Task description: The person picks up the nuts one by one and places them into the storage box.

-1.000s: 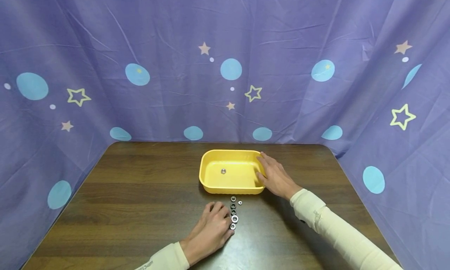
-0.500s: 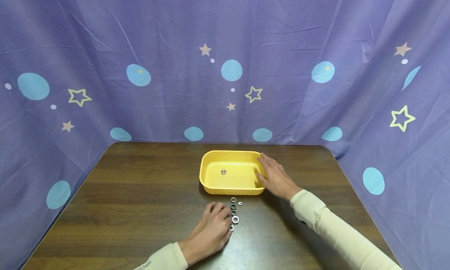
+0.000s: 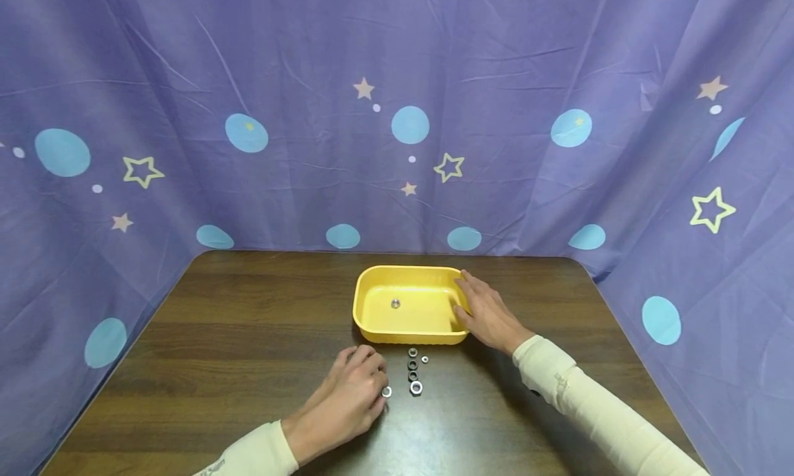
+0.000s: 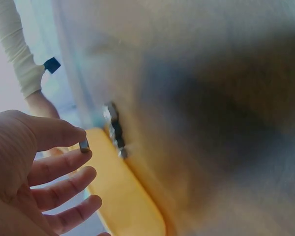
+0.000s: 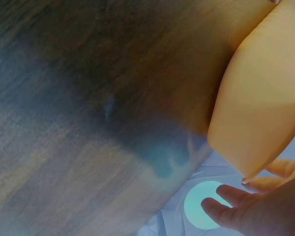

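Observation:
My left hand (image 3: 347,393) pinches a small silver nut (image 4: 84,145) between thumb and index finger, left of a row of nuts; its other fingers spread loosely. In the head view that nut shows at the fingertips. Beside it on the table, the row runs from a larger silver nut (image 3: 416,388) through darker nuts (image 3: 412,364) toward a yellow bin (image 3: 409,338). One tiny nut (image 3: 424,359) sits just right of the row. Inside the bin lies another nut (image 3: 395,304). My right hand (image 3: 490,314) rests over the bin's right end, fingers reaching across the rim.
The brown wooden table (image 3: 248,324) carries the bin at its far middle. A purple curtain (image 3: 298,187) with stars and blue dots hangs behind and along both sides.
My left hand has drawn one nut away from the near end of the row, leftward, and now pinches it. The right hand, the bin and the other nuts stay put.

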`<act>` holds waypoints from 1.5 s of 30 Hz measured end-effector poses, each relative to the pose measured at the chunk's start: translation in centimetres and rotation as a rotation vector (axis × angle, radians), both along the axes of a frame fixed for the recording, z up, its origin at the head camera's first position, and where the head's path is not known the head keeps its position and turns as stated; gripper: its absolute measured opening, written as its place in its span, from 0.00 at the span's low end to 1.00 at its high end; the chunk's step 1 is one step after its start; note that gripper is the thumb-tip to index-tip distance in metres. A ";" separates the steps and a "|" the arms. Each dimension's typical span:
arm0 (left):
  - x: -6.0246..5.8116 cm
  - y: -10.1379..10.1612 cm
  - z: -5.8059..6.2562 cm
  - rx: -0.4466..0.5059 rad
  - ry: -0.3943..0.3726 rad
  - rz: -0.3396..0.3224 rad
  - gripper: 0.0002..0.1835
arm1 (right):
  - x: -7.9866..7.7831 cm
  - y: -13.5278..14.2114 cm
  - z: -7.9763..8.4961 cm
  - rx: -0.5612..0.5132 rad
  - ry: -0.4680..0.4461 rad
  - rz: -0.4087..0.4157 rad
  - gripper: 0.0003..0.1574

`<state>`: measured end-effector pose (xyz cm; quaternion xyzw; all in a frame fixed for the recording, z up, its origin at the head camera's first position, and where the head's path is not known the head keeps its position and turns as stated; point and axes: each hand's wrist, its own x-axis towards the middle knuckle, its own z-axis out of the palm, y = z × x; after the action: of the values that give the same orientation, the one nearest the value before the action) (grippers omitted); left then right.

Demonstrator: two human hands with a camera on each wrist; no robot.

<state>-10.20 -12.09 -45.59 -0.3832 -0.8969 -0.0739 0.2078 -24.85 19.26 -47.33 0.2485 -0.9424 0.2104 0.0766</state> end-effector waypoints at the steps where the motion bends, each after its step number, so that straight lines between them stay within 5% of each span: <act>1: -0.1 -0.2 0.3 0.002 -0.001 -0.002 0.09 | 0.0 0.0 0.0 0.000 0.000 0.000 0.38; 18: -5.0 0.0 4.0 0.058 0.007 0.060 0.06 | 0.0 0.2 -0.3 -0.011 0.004 -0.007 0.38; 35: -12.2 3.7 3.0 0.019 -0.052 0.065 0.03 | -0.1 0.2 -0.2 -0.015 -0.011 -0.008 0.38; 45: -16.2 6.3 1.8 -0.035 -0.162 0.098 0.13 | -0.1 0.0 -0.2 -0.023 0.002 -0.003 0.38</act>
<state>-26.37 -5.80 -43.80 -0.3349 -0.9297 -0.0789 0.1312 -24.92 19.27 -47.53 0.2462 -0.9402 0.2210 0.0808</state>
